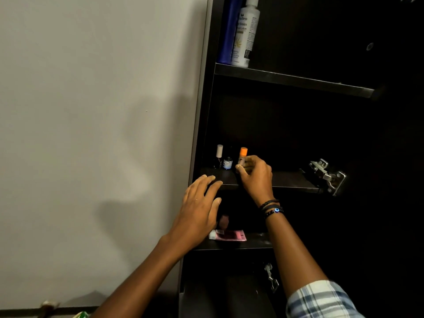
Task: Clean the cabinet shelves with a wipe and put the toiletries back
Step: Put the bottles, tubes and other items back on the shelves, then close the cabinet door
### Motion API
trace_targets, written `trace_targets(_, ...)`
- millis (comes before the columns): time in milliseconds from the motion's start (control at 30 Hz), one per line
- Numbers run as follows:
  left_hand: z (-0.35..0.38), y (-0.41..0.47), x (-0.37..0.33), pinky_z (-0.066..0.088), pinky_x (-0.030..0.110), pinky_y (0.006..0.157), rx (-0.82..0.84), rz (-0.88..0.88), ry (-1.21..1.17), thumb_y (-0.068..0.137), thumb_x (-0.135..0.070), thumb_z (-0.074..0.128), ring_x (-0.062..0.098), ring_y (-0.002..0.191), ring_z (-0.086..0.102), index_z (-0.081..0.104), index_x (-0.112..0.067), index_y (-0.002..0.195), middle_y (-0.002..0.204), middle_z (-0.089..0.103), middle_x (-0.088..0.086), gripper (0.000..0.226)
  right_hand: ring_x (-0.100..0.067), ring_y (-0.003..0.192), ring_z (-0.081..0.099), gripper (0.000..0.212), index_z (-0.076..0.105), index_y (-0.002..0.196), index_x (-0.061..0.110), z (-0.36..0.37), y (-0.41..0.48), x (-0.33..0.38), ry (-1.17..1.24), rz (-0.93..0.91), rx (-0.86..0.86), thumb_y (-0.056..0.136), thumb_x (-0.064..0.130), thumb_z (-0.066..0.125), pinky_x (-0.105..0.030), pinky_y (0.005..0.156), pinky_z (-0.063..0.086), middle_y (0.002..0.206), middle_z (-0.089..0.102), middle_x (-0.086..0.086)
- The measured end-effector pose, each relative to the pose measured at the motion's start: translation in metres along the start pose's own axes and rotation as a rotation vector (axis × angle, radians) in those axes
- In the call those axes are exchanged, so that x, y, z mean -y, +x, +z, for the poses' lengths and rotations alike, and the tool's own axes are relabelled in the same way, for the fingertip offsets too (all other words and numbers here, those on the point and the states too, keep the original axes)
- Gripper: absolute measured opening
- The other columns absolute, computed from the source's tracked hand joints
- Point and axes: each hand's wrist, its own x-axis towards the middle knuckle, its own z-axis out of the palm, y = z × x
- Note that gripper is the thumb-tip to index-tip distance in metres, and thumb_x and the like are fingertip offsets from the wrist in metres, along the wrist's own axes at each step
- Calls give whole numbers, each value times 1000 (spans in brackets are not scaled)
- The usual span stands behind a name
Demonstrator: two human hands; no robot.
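Cabinet shelf (288,180) by grey wall (91,111): right hand (257,176) pinches orange-capped tube (242,154), left hand (197,207) splayed.

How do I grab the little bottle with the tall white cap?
Pinch its white cap from the front and above. The white-capped bottle stands upright between the cabinet wall and a small blue-labelled bottle, so its sides look crowded, while the cap sticks up free.
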Motion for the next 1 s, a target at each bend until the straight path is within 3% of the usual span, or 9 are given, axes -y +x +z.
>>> trace_targets(267,-1,-5,0,25,38,115,12,-32,-18,97,-23,44,16,140,22,40,-19,138,145,37,1,41,-12,82,66,22,66,102,12,-3,-1,-3,-14,8,4,84,21,72,-35,80,58,90,70,-1)
trace_targets(700,4,-8,-12,27,44,114,48,-53,-48,98,-23,44,18,140,23,38,-18,141,146,36,3,44,-18,97,65,43,59,119,10,-7,-7,-8,-13,46,0,83,29,72,-41,87,56,104,68,-5)
trace_targets(900,8,-7,-19,28,45,114,30,-19,-52,97,-23,40,20,140,24,37,-17,141,146,36,5,44,-16,107,60,50,53,127,12,-17,-28,-13,32,28,-38,84,29,71,-38,91,54,117,63,-5)
trace_targets(1000,11,-9,-24,23,42,116,23,-26,-54,98,-22,40,20,141,22,35,-17,142,149,33,5,44,-13,114,55,49,48,132,16,-29,-55,-7,87,26,-94,88,28,66,-30,96,49,126,57,-2)
